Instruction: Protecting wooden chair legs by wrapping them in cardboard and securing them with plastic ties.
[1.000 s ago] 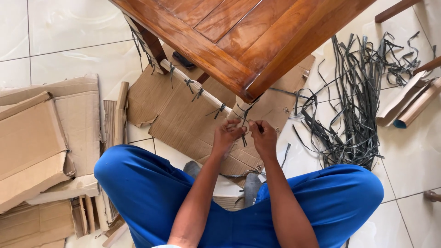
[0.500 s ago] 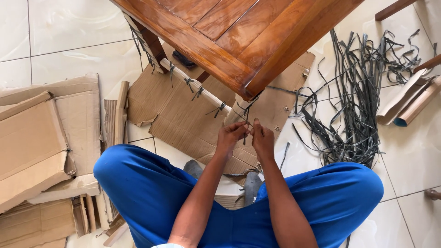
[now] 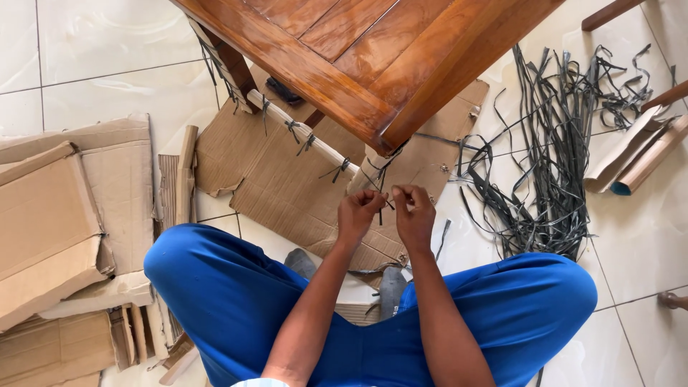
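both grips pinch the dark strap ends between fingertips, left hand and right hand almost touching just below the wrapped leg at the bench corner; since a second ago the hands have drawn together and the strap looks pulled tighter, likely cinching a knot over cardboard on the floor

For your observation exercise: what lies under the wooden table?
Under the wooden table, flattened cardboard covers the floor, and a paper-wrapped rail carries dark ties. The tabletop hides whatever lies further beneath.
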